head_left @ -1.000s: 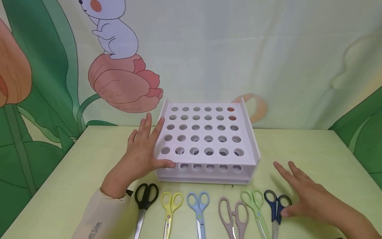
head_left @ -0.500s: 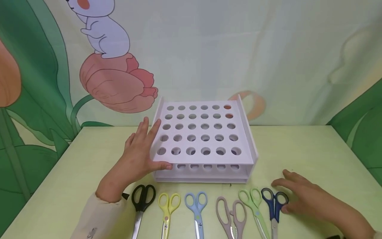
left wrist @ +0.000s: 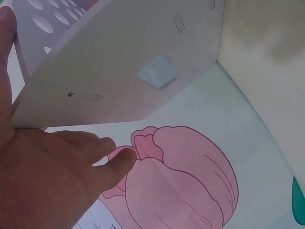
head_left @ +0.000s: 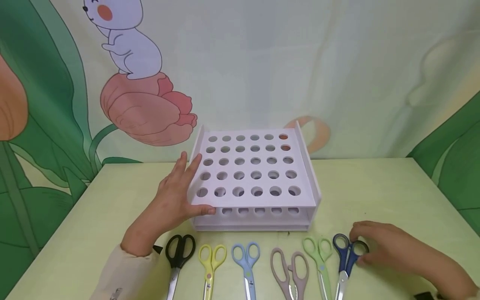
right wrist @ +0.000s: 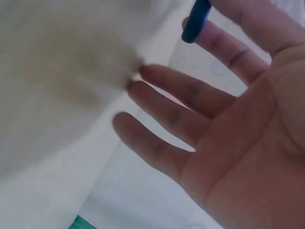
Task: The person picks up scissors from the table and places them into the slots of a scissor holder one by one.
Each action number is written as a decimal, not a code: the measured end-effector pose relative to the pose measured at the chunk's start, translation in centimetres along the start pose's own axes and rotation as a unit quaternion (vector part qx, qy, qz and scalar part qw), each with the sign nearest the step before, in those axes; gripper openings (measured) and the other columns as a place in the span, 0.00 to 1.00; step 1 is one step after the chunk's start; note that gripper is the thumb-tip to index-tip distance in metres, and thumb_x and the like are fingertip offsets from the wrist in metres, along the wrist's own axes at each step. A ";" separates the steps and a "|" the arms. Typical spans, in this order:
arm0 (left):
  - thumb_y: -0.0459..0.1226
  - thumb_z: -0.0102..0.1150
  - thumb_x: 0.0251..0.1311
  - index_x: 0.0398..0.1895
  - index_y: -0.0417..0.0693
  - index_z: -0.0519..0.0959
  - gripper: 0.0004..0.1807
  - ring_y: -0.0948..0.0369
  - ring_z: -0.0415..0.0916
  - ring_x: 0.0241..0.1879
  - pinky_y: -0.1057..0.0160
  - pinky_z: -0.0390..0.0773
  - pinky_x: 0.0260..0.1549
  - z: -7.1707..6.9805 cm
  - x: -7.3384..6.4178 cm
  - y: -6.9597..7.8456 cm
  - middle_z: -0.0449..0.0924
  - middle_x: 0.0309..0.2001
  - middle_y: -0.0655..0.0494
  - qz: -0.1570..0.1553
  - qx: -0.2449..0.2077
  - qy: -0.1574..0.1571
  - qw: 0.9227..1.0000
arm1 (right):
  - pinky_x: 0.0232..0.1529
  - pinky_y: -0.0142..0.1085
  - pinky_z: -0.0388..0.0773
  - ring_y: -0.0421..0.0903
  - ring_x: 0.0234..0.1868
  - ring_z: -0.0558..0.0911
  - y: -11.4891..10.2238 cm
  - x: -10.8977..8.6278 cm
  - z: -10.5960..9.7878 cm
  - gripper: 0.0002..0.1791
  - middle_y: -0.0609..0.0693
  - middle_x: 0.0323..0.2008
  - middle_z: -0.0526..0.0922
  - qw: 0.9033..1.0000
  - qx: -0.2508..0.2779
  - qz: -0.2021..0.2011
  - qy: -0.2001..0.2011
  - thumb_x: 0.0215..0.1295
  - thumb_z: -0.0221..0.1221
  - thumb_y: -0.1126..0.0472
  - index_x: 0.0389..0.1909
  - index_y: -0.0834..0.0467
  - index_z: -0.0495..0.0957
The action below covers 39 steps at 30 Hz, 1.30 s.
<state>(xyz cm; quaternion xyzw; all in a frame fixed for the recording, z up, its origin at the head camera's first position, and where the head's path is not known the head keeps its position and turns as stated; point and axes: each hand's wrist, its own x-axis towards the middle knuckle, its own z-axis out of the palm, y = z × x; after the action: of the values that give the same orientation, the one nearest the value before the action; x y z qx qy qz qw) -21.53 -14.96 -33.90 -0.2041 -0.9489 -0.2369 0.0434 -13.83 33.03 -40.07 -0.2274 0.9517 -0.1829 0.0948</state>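
Observation:
A white rack [head_left: 249, 198] with rows of round holes stands mid-table. My left hand [head_left: 170, 200] lies against its left side, thumb along the front edge and the other fingers fairly straight; the left wrist view shows the hand [left wrist: 52, 176] beside the rack's side panel [left wrist: 119, 71]. At the front right, thumb and index finger of my right hand [head_left: 393, 250] pinch a handle loop of the dark blue scissors [head_left: 346, 260]. In the right wrist view a bit of the blue handle [right wrist: 196, 21] shows by the index fingertip, while the other fingers of the hand [right wrist: 228, 138] spread out.
In a row before the rack lie black scissors [head_left: 180, 252], yellow scissors [head_left: 211, 264], light blue scissors [head_left: 245, 262], greyish-pink scissors [head_left: 296, 271] and light green scissors [head_left: 320, 256]. A printed cloth [head_left: 240, 83] hangs behind the light green table [head_left: 375, 187].
My right hand has come down from beside the dark blue scissors and pinched their loop, and the scissors have turned slightly. My left hand stays at the rack's side.

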 end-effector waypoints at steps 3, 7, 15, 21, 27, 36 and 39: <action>0.53 0.82 0.42 0.83 0.54 0.44 0.70 0.43 0.33 0.78 0.31 0.46 0.67 0.0 0.0 0.0 0.32 0.80 0.39 0.000 -0.002 -0.001 1.000 | 0.36 0.35 0.72 0.36 0.36 0.71 0.2 -0.6 -0.6 0.20 0.34 0.37 0.76 0.999 0.025 -0.020 -0.010 0.52 0.77 0.53 0.39 0.40 0.75; 0.55 0.81 0.43 0.83 0.55 0.44 0.70 0.44 0.32 0.78 0.31 0.47 0.66 0.0 0.0 0.0 0.32 0.81 0.40 -0.003 -0.004 -0.005 1.000 | 0.34 0.32 0.71 0.34 0.39 0.76 0.3 -1.2 -1.4 0.19 0.33 0.38 0.78 0.996 0.068 -0.049 -0.010 0.56 0.74 0.55 0.40 0.39 0.73; 0.56 0.81 0.42 0.83 0.58 0.43 0.70 0.37 0.39 0.77 0.29 0.54 0.64 0.0 -0.1 -0.1 0.32 0.81 0.42 -0.008 -0.014 -0.010 1.000 | 0.29 0.35 0.76 0.42 0.34 0.79 0.0 -1.8 -3.2 0.17 0.43 0.34 0.79 0.966 0.240 -0.099 -0.018 0.68 0.65 0.67 0.49 0.50 0.69; 0.55 0.81 0.43 0.83 0.59 0.43 0.69 0.32 0.45 0.74 0.32 0.57 0.64 0.0 -0.1 0.0 0.32 0.81 0.42 -0.008 -0.024 -0.013 1.000 | 0.37 0.36 0.81 0.48 0.40 0.86 -0.3 -2.3 -4.5 0.17 0.54 0.38 0.86 0.936 0.343 -0.075 -0.030 0.72 0.57 0.72 0.56 0.55 0.70; 0.55 0.81 0.44 0.83 0.49 0.42 0.70 0.35 0.49 0.74 0.38 0.60 0.65 -0.1 -0.1 0.0 0.34 0.81 0.42 -0.011 -0.015 -0.016 1.000 | 0.44 0.37 0.83 0.55 0.41 0.88 -0.8 -2.5 -5.2 0.18 0.58 0.41 0.88 0.932 0.349 -0.097 0.006 0.76 0.47 0.76 0.59 0.57 0.73; 0.54 0.81 0.44 0.82 0.43 0.37 0.74 0.42 0.46 0.76 0.43 0.58 0.68 -0.1 0.0 0.2 0.30 0.81 0.47 -0.034 -0.037 -0.025 0.998 | 0.41 0.37 0.83 0.52 0.38 0.88 -1.4 -2.6 -5.3 0.18 0.57 0.42 0.87 0.941 0.301 -0.108 0.109 0.75 0.44 0.79 0.57 0.64 0.76; 0.55 0.81 0.43 0.82 0.42 0.37 0.74 0.42 0.47 0.76 0.44 0.58 0.68 -0.2 0.0 0.3 0.30 0.81 0.47 -0.036 -0.039 -0.025 0.998 | 0.40 0.37 0.84 0.51 0.38 0.88 -1.7 -2.8 -5.4 0.17 0.56 0.41 0.87 0.944 0.287 -0.097 0.134 0.75 0.45 0.79 0.55 0.65 0.77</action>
<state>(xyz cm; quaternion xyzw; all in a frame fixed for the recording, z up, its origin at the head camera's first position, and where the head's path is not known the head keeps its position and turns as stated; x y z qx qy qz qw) -21.43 -14.84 -33.61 -0.1767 -0.9466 -0.2697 0.0031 -12.17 34.58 -34.23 -0.2556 0.8362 -0.4851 0.0096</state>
